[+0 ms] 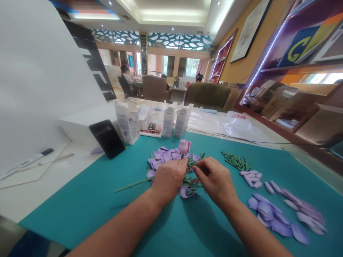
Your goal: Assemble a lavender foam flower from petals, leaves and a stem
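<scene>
In the middle of the green mat, my left hand (171, 176) is closed around an artificial flower, and its pink bud (184, 146) stands up just above my fingers. A long green stem (131, 185) runs out to the left from behind this hand; whether it belongs to the same flower I cannot tell. My right hand (214, 178) is close by, thumb and fingers pinched together at some small green pieces, too small to make out. Behind and between the hands lies a heap of purple petals (164, 156) with green leafy bits (191, 184) and specks of red. One loose purple petal (186, 192) is below my left hand.
On the right lie short green pieces (234, 160), pale lilac bud pieces (251, 178) and purple petals (276, 214). White boxes (128, 123), a small tray (151, 134) and a dark phone (106, 138) line the back left. Several people sit farther off.
</scene>
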Available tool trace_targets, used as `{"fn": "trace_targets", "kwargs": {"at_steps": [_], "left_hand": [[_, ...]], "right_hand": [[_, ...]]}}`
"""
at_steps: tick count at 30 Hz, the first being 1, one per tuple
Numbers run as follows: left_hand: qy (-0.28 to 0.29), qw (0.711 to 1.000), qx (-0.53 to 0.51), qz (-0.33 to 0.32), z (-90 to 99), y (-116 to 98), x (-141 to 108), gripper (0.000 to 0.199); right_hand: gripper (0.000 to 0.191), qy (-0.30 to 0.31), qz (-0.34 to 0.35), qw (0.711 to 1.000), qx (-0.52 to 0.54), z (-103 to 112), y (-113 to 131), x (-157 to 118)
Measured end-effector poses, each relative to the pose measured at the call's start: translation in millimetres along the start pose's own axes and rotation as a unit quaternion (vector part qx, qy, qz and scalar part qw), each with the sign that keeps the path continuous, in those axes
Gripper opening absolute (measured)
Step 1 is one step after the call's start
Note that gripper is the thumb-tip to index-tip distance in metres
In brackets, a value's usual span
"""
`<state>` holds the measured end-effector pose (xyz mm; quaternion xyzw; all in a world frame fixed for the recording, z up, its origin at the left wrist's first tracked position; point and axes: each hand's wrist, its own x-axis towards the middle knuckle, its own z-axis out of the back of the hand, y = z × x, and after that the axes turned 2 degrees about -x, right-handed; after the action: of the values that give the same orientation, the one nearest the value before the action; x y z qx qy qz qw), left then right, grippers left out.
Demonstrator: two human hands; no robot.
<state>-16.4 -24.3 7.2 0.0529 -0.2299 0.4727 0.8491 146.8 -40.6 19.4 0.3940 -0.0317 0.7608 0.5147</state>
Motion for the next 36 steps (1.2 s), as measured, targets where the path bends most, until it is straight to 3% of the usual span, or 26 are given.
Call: {"fn": "trace_targets", "kwargs": {"at_steps": [26, 36], "left_hand": [[0.011, 1.0, -0.021, 0.011, 1.2, -2.1, -0.4, 0.025], [-0.009, 0.999, -0.04, 0.006, 0.8, -1.9, 1.2, 0.026]], "right_hand": [[0.014, 0.0, 0.018, 0.999, -0.032, -1.7, -3.3, -0.2], [0.011, -0.056, 0.036, 0.998, -0.018, -1.5, 12.7, -1.8]]}}
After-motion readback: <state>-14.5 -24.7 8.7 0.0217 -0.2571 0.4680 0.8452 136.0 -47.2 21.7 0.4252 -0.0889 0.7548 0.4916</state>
